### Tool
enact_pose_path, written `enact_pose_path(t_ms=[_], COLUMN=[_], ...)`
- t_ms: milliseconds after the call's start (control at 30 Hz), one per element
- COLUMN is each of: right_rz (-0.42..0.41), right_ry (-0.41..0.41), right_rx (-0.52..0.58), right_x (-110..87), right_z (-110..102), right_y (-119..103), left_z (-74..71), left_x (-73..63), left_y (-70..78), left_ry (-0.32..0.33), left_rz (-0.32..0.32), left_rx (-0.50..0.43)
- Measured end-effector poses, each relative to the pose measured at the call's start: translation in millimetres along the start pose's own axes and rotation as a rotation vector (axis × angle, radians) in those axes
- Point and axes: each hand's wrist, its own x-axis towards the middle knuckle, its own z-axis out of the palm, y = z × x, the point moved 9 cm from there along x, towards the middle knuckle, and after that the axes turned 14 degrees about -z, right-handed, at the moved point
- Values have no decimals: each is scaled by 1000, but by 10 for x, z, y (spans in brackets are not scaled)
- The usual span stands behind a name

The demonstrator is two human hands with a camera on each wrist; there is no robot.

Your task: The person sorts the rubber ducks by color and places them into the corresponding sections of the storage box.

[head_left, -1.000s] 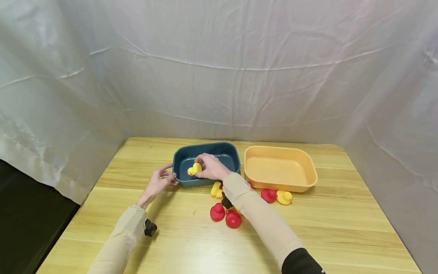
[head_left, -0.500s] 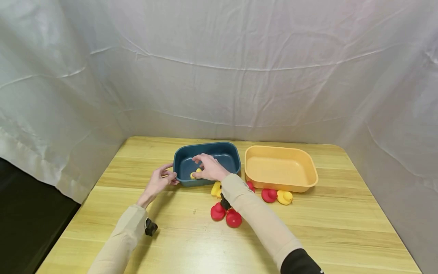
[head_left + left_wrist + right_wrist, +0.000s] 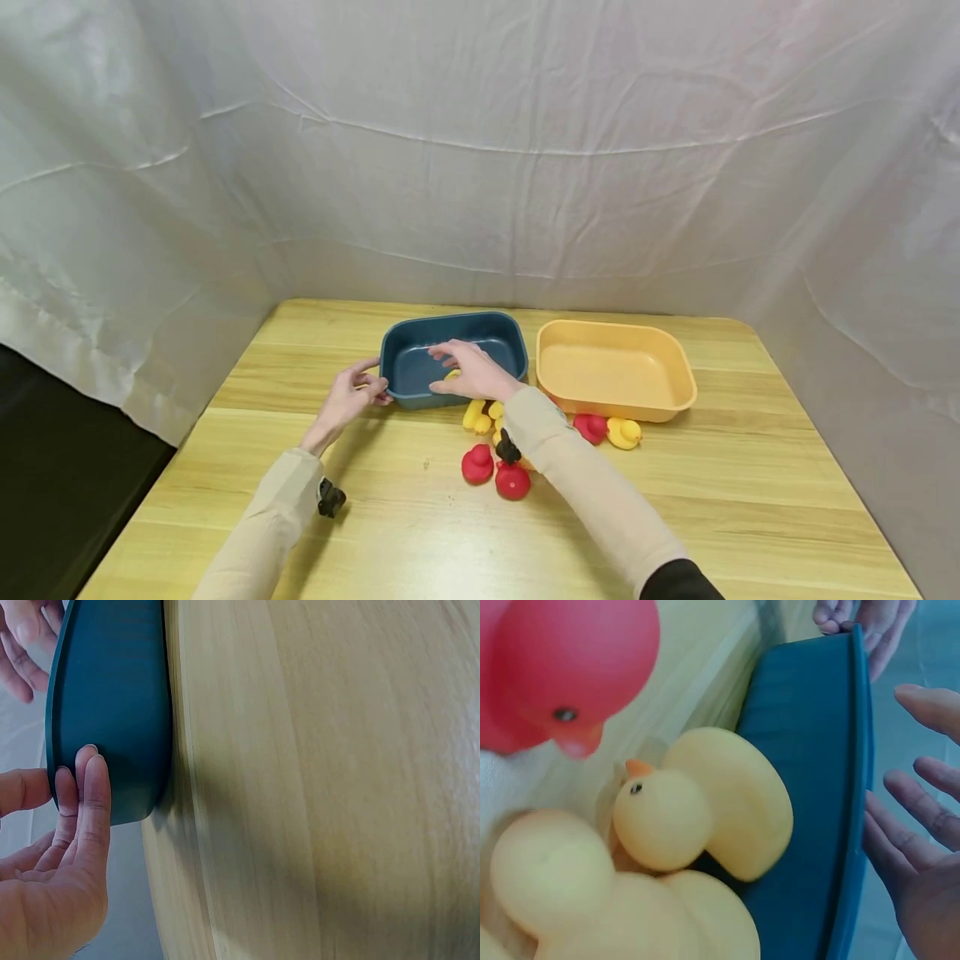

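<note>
The dark blue plastic tub (image 3: 450,325) is sitting upright on the wooden table, at centre frame in the head view, its near left corner being held. It is rectangular with rounded corners and a raised rim. A yellow rubber duck (image 3: 451,375) is lying inside it near the front wall, mostly hidden. More yellow ducks (image 3: 705,802) are crowding against its outer front wall.

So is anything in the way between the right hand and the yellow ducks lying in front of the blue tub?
Only the tub's near wall: the right hand hovers open over the tub, and the yellow ducks lie just outside that wall. The hand looks above the rim, so likely no real block.
</note>
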Motion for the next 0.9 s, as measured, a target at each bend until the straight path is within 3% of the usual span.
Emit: enact_pose_path(t_ms=[233, 433, 900], right_rz=[-48, -39, 26], right_ry=[-8, 25, 216], right_rx=[18, 84, 264], right_x=[-211, -531, -1447], right_z=[-142, -283, -713], right_y=[-11, 77, 303], left_z=[0, 19, 36], left_x=[4, 1, -29], left_y=[2, 9, 43], left_ry=[5, 1, -12], left_rz=[0, 5, 4], left_rx=[-9, -7, -27])
